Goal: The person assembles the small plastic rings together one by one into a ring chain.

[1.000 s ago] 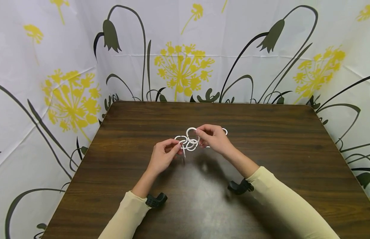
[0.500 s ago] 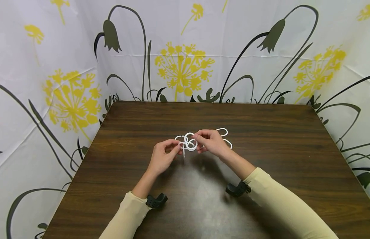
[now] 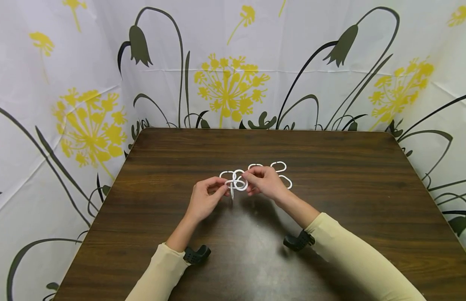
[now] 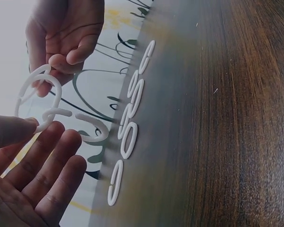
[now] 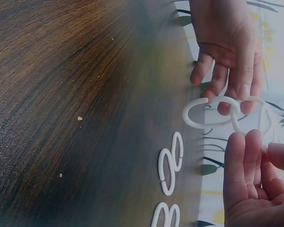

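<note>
Between the fingertips of my left hand [image 3: 205,198] is a white plastic C-shaped link [image 5: 185,116], pinched by thumb and fingers above the table. My right hand [image 3: 267,184] pinches another white link [image 4: 20,97] by its right side. In the wrist views the held links are looped through one another. A third white link [image 5: 261,118] seems joined to them, partly hidden by fingers. Behind the hands, several loose white links [image 4: 128,140] lie on the tabletop.
The dark wood-grain table [image 3: 330,175] stretches around the hands. Two loose links sit right of the right hand, the farther link [image 3: 278,167] and the nearer link [image 3: 286,182]. A flowered white curtain [image 3: 293,25] hangs behind the table's far edge.
My right hand has come down and slightly left with its link, toward the left hand's link. More loose links show behind and beside it. The left hand has stayed nearly still.
</note>
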Tool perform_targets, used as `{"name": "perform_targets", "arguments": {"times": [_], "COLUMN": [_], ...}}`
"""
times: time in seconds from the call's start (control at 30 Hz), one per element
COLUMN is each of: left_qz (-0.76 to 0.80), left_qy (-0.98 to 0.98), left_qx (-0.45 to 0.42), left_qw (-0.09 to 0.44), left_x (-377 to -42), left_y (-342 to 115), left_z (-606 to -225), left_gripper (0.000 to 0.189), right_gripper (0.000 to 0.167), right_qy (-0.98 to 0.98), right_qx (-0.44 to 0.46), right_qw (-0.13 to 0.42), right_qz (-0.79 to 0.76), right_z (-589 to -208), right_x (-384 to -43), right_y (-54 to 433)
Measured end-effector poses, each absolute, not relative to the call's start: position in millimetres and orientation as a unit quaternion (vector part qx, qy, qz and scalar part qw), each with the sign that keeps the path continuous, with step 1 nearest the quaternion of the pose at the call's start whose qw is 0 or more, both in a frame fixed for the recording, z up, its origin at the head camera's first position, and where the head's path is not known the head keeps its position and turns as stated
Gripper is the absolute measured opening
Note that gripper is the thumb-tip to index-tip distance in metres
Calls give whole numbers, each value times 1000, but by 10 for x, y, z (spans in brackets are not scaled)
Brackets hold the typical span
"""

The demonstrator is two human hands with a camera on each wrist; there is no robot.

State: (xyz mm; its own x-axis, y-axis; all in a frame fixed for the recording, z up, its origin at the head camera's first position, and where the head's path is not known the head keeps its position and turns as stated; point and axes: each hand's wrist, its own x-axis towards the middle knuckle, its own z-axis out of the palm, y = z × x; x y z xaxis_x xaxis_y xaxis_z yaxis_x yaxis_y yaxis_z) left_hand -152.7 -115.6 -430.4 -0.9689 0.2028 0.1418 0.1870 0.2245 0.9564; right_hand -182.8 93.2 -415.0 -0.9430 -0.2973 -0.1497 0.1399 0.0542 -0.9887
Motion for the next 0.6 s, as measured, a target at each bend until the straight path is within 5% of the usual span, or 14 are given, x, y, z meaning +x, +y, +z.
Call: {"name": "perform_targets", "arguments": {"times": [0.6], "left_qz": [599], "left_qy": [789], "left_qx": [136], "left_qw": [-7], "left_x": [-1414], "left_y": [-1113], "left_z": [-4153], "left_gripper": [14], "right_gripper": [22], "right_qy": [736], "right_qx": [-32], "right_qw": [140], "right_qz": [-662], "right_z": [-4246], "right_x": [-1834], "right_y": [924]}}
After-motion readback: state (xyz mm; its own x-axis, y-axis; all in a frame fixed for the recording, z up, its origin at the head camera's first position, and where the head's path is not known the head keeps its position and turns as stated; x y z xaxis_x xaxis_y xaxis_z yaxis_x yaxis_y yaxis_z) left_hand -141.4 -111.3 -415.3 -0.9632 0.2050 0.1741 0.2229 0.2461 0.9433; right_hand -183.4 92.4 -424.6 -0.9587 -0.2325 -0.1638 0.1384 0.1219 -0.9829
